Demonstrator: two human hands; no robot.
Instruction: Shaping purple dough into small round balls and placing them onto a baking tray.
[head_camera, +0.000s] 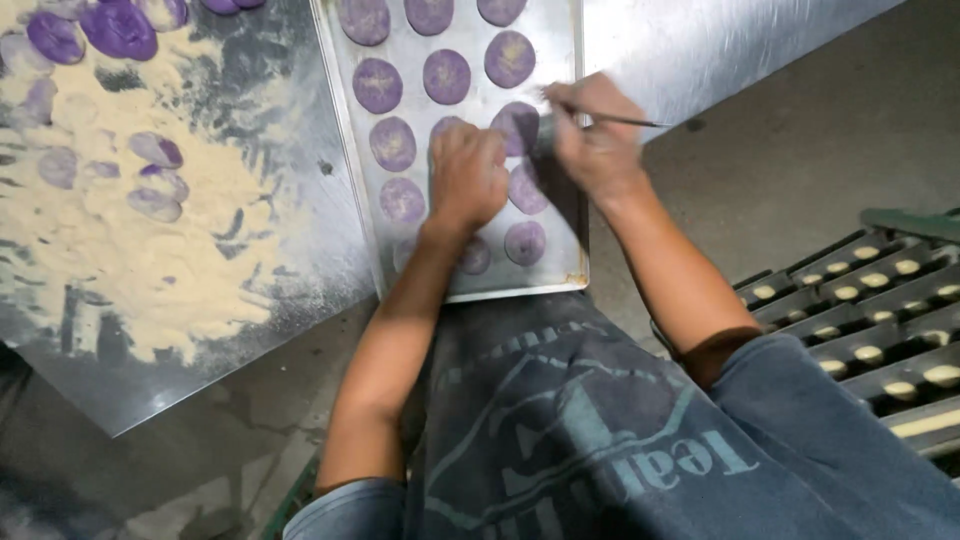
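Note:
A metal baking tray (568, 215) lies in front of me with several flat purple dough rounds (446, 76) set in rows. My left hand (466, 175) rests palm down over a round near the tray's middle, fingers bent. My right hand (597, 140) hovers over the tray's right side, pinching a thin dark stick (630, 121) that points right. A purple round (525, 242) lies just below it. My arms and a dark printed apron (560, 420) fill the lower view.
A steel table (290, 90) at left is dusted with pale flour (150, 250), with more purple dough pieces (118, 28) on it. A slatted rack (880, 320) with pale dough pieces stands at right. Grey concrete floor (800, 130) lies beyond.

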